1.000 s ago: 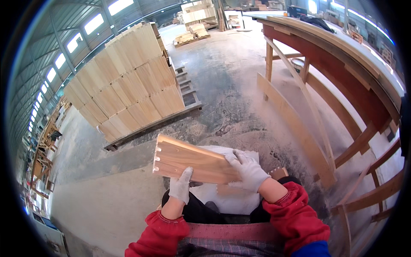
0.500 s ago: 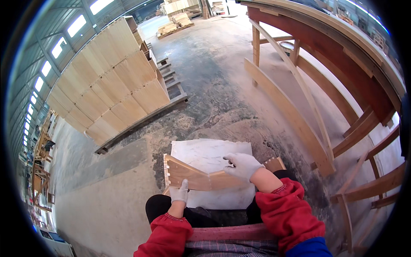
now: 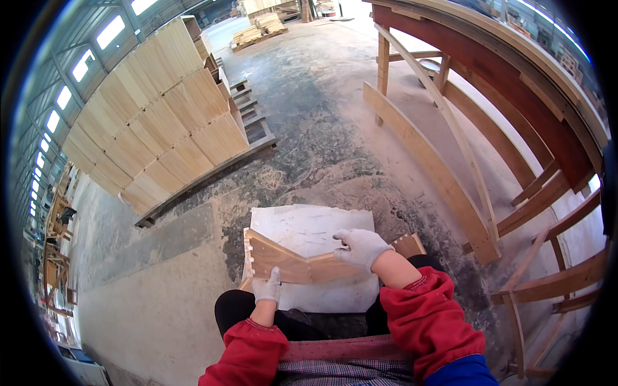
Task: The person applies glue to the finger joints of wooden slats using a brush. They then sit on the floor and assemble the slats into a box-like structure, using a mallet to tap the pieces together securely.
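Observation:
In my lap stands a wooden board [image 3: 284,262] with notched ends and a top edge that dips to a shallow V in the middle. My left hand [image 3: 266,287], in a pale glove, grips its left part, thumb on the near face and fingers hidden below. Over the right part is my gloved right hand [image 3: 365,249], its thumb and forefinger apart, with nothing visible between them. That hand covers some of the board, whose notched right end [image 3: 408,245] shows beyond it. A white panel [image 3: 309,222] with dark marks lies beneath and behind the board.
Ahead to the left, a tall stack of pale wooden boxes [image 3: 161,122] sits on a pallet [image 3: 257,132]. A long wooden workbench [image 3: 489,58] with slanting braces runs along the right. Farther off, cut timber [image 3: 261,29] lies piled on the dusty concrete floor [image 3: 309,122].
The whole scene has shifted slightly left in view. Both hands keep nearly the same places at the board, the left gripping it and the right above its right part.

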The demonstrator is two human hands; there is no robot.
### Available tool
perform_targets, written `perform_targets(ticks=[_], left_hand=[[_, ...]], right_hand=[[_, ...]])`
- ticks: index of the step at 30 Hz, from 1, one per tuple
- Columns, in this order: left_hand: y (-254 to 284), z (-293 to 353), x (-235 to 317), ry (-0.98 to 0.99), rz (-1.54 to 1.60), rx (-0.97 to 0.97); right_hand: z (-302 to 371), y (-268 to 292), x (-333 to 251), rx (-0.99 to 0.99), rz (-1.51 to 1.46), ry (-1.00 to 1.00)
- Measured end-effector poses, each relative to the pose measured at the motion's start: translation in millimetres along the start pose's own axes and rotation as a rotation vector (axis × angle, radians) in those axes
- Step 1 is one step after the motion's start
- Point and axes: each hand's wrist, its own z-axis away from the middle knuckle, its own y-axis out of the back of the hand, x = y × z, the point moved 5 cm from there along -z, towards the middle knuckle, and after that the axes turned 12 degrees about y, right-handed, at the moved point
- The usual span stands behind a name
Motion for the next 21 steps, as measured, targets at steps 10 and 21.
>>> perform_targets(ticks=[10,21], left_hand=[[1.8,-6.1,-12.9,0.035,0.048,0.026],[-12.6,2.8,-8.7,0.029,-0.141,0.029]], right_hand=[[1.0,2.6,-9.4,-0.018,0.000,0.002],[0.6,3.0,-8.9,-0.042,0.019,0.018]])
